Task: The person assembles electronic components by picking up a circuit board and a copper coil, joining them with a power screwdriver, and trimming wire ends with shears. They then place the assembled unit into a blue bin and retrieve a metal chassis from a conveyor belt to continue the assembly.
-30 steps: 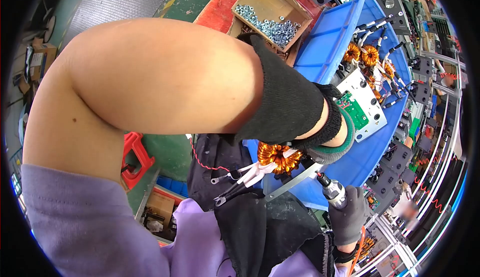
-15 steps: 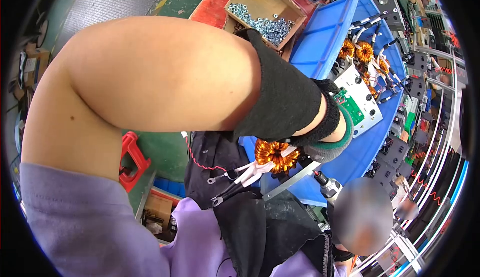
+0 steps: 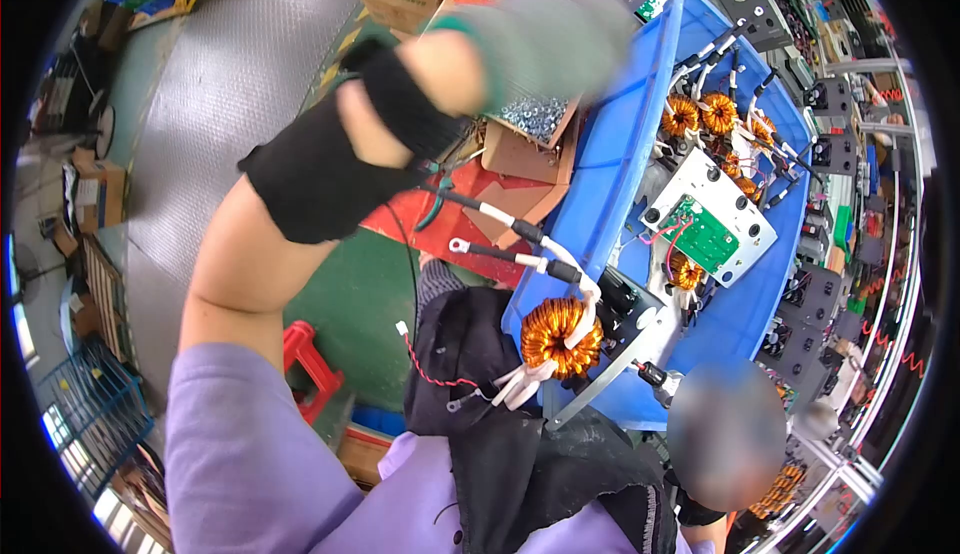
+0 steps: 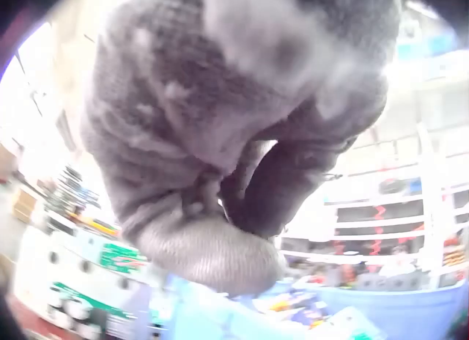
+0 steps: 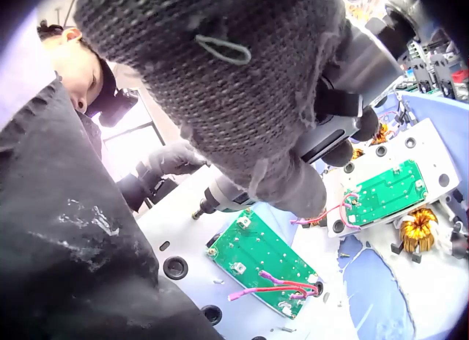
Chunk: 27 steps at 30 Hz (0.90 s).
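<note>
My right hand (image 5: 220,91), in a grey knit glove, grips a silver power screwdriver (image 5: 363,69). Its bit points down beside a green circuit board (image 5: 256,259) fixed on a white metal panel (image 5: 165,241). In the head view the screwdriver's nose (image 3: 658,379) is near a metal strip (image 3: 605,384), with the hand itself blurred. A copper-wound ring coil (image 3: 562,339) with lugged cables (image 3: 500,254) lies beside the strip. My gloved left hand (image 3: 555,44) is motion-blurred over a cardboard box of metal nuts (image 3: 535,114). Its fingers (image 4: 212,256) bend inward; I cannot tell whether they hold anything.
A blue bin (image 3: 585,194) holds more coils, cables and another white panel (image 3: 745,244) with a circuit board. Pliers (image 3: 430,204) lie on the red bench (image 3: 400,229). A red stool (image 3: 310,359) stands on the floor. Grey units line the right side.
My left hand has left the spot beside the coil and panel and swung back over the nut box, uncovering the coil and cables. The right hand has stayed about where it was, with the screwdriver.
</note>
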Available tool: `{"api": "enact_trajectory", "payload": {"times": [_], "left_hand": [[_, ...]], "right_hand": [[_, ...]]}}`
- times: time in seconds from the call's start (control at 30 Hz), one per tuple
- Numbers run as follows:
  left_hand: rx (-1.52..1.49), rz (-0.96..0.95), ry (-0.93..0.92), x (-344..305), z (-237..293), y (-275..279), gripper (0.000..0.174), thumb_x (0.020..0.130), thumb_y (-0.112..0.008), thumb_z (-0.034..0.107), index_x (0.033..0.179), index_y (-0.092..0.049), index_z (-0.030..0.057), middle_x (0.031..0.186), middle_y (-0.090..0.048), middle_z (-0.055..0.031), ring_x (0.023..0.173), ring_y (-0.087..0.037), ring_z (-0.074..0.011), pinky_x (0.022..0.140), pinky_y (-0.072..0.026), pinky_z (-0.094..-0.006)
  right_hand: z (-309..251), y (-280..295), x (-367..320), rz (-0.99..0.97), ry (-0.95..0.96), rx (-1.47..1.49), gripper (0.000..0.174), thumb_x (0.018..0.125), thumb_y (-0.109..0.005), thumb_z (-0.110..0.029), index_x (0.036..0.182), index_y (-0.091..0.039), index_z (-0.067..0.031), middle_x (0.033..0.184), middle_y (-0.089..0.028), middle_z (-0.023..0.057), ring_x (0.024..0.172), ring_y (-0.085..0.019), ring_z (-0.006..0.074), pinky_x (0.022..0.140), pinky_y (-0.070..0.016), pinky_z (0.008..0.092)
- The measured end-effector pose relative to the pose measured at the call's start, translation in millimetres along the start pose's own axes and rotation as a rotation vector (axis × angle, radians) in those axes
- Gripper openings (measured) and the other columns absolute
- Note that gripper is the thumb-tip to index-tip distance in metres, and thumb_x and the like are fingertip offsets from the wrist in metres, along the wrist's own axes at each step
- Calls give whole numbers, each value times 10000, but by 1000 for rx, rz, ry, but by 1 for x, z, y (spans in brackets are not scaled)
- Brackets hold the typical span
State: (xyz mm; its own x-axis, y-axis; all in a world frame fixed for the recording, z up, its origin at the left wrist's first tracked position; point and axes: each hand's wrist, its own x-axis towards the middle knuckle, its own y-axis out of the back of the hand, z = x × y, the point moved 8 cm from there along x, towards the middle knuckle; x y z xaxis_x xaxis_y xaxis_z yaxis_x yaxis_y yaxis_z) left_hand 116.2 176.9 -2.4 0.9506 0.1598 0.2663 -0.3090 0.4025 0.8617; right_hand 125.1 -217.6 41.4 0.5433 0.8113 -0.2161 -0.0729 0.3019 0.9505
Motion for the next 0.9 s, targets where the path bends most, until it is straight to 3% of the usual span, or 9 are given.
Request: {"api": "enact_trajectory", "payload": {"times": [0.03, 0.07, 0.13, 0.23, 0.33, 0.43, 0.7, 0.83, 0.9], "left_hand": [[-2, 146, -44, -6, -17, 23, 230, 904, -591, 207, 1048, -703, 67, 930, -697, -120, 887, -672, -259, 805, -531, -382], [-90, -42, 372, -11, -42, 21, 237, 912, -599, 222, 1060, -710, 75, 918, -710, -112, 884, -678, -269, 811, -533, -388], [-233, -171, 472, -24, -78, -27, 231, 916, -601, 233, 1042, -708, 72, 891, -710, -103, 859, -686, -246, 797, -538, -379], [-261, -351, 249, -47, -65, -112, 289, 869, -553, 234, 1046, -727, 87, 978, -722, -164, 899, -694, -338, 843, -542, -421], [-330, -645, 462, -76, -19, -151, 279, 892, -551, 237, 1052, -713, 75, 976, -719, -169, 955, -684, -344, 847, -540, -429], [-36, -473, 359, -87, -3, -194, 301, 946, -567, 228, 1226, -635, 140, 1198, -638, -95, 1001, -686, -315, 788, -570, -463], [105, -307, 307, -72, 3, -233, 158, 903, -574, 179, 1035, -629, 111, 1087, -607, -99, 932, -677, -330, 742, -565, -489], [-311, -123, 483, -91, -21, -191, 174, 861, -613, 119, 1020, -680, 92, 1095, -684, -140, 920, -680, -358, 835, -544, -452], [-638, 61, 554, -103, -37, -133, 149, 887, -621, 59, 1028, -659, 28, 808, -636, -46, 695, -609, -158, 636, -502, -300]], "right_hand": [[0, 1, 0, 7, -16, 14, 428, 745, -752, -245, 1104, -595, -71, 839, -590, 81, 787, -587, 281, 714, -404, 418], [0, 1, 1, -8, -18, 21, 418, 746, -749, -240, 1096, -597, -70, 842, -592, 84, 787, -586, 283, 715, -405, 416], [0, 0, 3, -9, -13, 25, 379, 750, -728, -214, 1075, -600, -67, 843, -598, 88, 779, -578, 290, 717, -408, 412], [1, -1, 3, 3, -17, 45, 359, 756, -709, -197, 1069, -599, -59, 838, -596, 92, 771, -572, 299, 716, -407, 418], [3, -5, 2, -14, -27, 57, 343, 764, -694, -190, 1063, -598, -53, 827, -594, 93, 766, -567, 305, 714, -407, 421], [5, -7, 3, -40, -29, 69, 331, 764, -678, -174, 1060, -597, -49, 826, -594, 98, 768, -568, 310, 717, -409, 425], [5, -3, 8, -36, -48, 87, 319, 728, -680, -118, 1031, -599, -56, 899, -617, 101, 827, -588, 310, 751, -426, 425], [15, 7, 0, 61, -96, 186, 353, 650, -744, -93, 977, -616, -68, 922, -624, 100, 872, -616, 321, 751, -453, 426], [31, -2, -13, 62, -199, 392, 367, 643, -771, -85, 974, -613, -66, 905, -616, 112, 816, -614, 344, 706, -463, 432]]}}
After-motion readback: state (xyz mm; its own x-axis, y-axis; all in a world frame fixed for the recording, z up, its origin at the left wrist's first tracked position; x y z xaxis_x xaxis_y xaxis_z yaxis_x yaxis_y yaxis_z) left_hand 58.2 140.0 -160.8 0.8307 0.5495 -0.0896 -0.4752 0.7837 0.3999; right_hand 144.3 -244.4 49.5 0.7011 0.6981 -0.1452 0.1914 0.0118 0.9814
